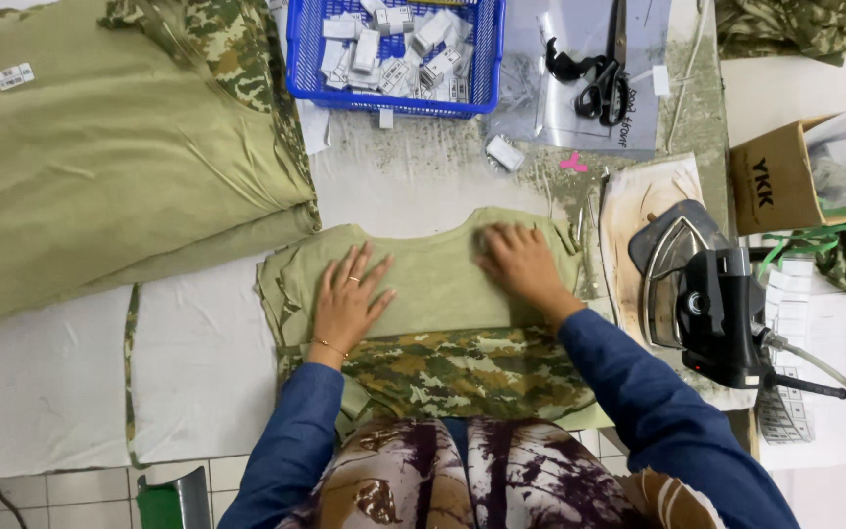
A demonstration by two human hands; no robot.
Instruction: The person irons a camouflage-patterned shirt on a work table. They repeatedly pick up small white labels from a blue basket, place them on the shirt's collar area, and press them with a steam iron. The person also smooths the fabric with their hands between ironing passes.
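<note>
Both the left hand (348,299) and right hand (519,264) lie flat, fingers spread, gripping nothing, on the folded olive shirt (423,284); the iron (702,294) just right of it could scorch a sleeve brushing past.

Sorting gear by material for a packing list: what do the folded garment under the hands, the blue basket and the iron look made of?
The folded garment, pressed flat by the left hand and right hand, looks like soft matte olive knit with woven camouflage panels. The blue basket looks like glossy moulded plastic lattice. The iron appears to have a shiny metal soleplate and a black plastic body.
</note>
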